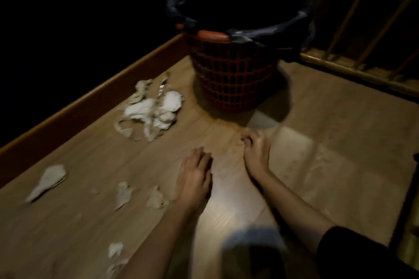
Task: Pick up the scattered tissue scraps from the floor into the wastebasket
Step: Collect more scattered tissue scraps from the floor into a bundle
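A red mesh wastebasket (233,79) lined with a black bag stands on the wooden floor at the top centre. A pile of white tissue scraps (152,111) lies to its left. More scraps lie nearer me: a long one (48,180) at the far left, two small ones (123,193) (156,198) beside my left wrist, and one (115,249) under my left forearm. My left hand (196,176) hovers flat over bare floor with its fingers apart, holding nothing. My right hand (256,152) is in front of the basket with its fingers curled in; the blur hides whether it holds a scrap.
A wooden baseboard (90,102) runs diagonally along the left, with darkness beyond it. A wooden railing (362,52) with slats stands at the right behind the basket. A dark blurred shape (254,253) fills the bottom centre.
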### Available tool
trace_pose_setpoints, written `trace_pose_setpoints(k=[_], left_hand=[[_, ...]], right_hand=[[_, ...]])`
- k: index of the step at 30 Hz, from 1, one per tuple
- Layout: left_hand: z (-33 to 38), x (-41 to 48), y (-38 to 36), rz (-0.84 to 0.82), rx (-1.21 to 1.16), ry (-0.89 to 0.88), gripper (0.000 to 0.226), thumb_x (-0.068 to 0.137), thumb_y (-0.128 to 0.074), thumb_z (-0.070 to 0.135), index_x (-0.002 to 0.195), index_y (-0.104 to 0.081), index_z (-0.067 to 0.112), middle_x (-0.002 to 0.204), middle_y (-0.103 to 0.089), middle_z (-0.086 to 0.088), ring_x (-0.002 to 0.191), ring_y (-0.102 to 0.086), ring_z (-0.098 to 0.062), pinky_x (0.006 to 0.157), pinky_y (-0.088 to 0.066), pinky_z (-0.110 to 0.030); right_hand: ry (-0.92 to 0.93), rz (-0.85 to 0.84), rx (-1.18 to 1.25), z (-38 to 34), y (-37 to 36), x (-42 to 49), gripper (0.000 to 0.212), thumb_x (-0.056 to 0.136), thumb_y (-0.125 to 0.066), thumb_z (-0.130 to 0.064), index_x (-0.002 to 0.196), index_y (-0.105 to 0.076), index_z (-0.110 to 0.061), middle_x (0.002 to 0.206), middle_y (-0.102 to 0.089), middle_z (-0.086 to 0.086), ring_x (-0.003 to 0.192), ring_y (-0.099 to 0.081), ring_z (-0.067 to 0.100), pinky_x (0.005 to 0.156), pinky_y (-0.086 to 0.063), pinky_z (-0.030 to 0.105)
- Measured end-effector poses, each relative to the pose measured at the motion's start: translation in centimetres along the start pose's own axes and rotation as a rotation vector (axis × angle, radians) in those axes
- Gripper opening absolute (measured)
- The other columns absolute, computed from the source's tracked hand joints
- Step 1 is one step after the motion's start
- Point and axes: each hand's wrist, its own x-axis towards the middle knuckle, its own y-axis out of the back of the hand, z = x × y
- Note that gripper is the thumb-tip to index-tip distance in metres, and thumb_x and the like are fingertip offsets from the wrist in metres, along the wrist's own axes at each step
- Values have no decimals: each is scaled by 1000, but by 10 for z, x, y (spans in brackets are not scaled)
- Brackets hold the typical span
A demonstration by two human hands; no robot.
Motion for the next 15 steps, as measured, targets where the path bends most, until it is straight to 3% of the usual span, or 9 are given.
trace_pose_setpoints(k=[3, 6, 11, 13, 15], left_hand=[[-64, -51, 32, 135, 13, 308, 47, 88, -43, 25, 133, -44, 11, 147, -35, -19, 136, -31, -36, 112, -26, -48], [-120, -97, 56, 93, 49, 520, 57, 88, -52, 18, 142, -32, 17, 153, -21, -17, 139, -20, -37, 113, -18, -46], [-153, -117, 65, -104, 53, 477, 64, 88, -52, 18, 145, -24, 24, 156, -17, -14, 139, -23, -34, 113, -22, -39], [-150, -109, 60, -77, 47, 453, 56, 88, -52, 18, 141, -34, 20, 152, -27, -14, 134, -31, -34, 110, -29, -40], [-145, -104, 53, 62, 51, 443, 33, 91, -50, 16, 123, -56, 12, 136, -49, -17, 120, -45, -36, 98, -41, -39]], right_hand=[[139, -272, 125, -58, -43, -53, 24, 69, -58, 18, 77, -70, -1, 82, -65, 19, 78, -62, 30, 73, -40, 20], [314, -541, 153, -104, -74, -98, 25, 73, -55, 17, 82, -71, 0, 83, -64, 18, 78, -62, 29, 71, -38, 16], [518, -707, 29, -123, -102, -130, 32, 79, -49, 9, 104, -66, -1, 101, -59, 19, 97, -52, 35, 84, -44, 33], [582, -731, -39, -121, -103, -136, 33, 82, -51, 6, 111, -63, -3, 110, -57, 17, 101, -48, 33, 88, -43, 35], [666, -730, -71, -115, -99, -144, 30, 86, -50, 2, 113, -61, -3, 115, -55, 14, 101, -47, 30, 87, -44, 36]])
